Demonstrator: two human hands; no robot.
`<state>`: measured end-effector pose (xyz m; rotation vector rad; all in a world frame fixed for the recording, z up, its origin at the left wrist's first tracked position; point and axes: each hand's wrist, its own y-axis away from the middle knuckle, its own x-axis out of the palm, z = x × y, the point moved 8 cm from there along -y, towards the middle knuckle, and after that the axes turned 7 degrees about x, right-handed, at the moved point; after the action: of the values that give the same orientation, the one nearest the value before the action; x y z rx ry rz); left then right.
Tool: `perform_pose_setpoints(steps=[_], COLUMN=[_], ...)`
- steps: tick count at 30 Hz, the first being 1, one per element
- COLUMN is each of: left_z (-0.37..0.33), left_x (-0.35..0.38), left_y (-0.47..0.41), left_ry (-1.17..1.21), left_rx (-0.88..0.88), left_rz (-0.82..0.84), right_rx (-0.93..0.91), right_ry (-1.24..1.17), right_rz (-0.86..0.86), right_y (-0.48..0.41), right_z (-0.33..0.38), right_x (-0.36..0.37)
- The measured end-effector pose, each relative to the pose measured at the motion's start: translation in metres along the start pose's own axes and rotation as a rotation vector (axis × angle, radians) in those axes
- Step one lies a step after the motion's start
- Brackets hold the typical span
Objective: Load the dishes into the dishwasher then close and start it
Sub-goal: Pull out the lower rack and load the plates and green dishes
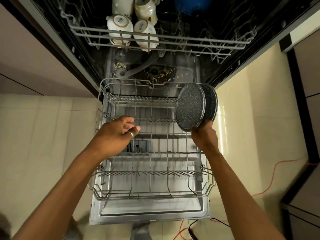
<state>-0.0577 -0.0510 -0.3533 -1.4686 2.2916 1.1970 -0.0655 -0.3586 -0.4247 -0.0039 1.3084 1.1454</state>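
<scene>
The dishwasher stands open with its lower rack [150, 172] pulled out over the lowered door [149, 212]. Two dark speckled plates [190, 108] stand on edge at the rack's far right. My right hand [204, 134] grips the bottom rim of these plates from below. My left hand [117, 130] hovers over the rack's left middle, fingers loosely curled, holding nothing, a ring on one finger. The upper rack [173, 40] holds several white cups [121, 26], bottoms facing me, and something blue [192, 4] at the back.
Food scraps lie around the filter [155, 75] on the tub floor. Red and black cables [270, 182] trail over the pale tiled floor at the right. Dark-edged cabinets [304, 118] stand on the right, and a cabinet front [34, 66] on the left.
</scene>
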Motion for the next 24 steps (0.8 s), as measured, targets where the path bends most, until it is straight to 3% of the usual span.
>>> perform_pose_setpoints(steps=[4,8,12,19,24], left_z=[-0.009,-0.022,-0.042,-0.040,0.014], left_x=[-0.025,-0.087,-0.158,-0.305,-0.414], left_y=[0.032,0.097,0.171,0.341,0.445], left_ry=[0.076,0.275,0.538,0.801,0.869], left_rx=[0.015,-0.001,-0.002,0.070,0.121], left_rz=[0.015,-0.083,-0.200,-0.396,-0.532], right_rx=[0.058,0.054,0.015,-0.169,-0.364], right_ry=[-0.163,-0.254,-0.330,-0.434,-0.499], right_rz=[0.152,0.316,0.339,0.372,0.429], right_y=[0.049,0.137,0.229,0.430,0.578], right_z=[0.005,0.029,0.085,0.241,0.370], right_x=[-0.005,-0.028,-0.070,-0.093,-0.049])
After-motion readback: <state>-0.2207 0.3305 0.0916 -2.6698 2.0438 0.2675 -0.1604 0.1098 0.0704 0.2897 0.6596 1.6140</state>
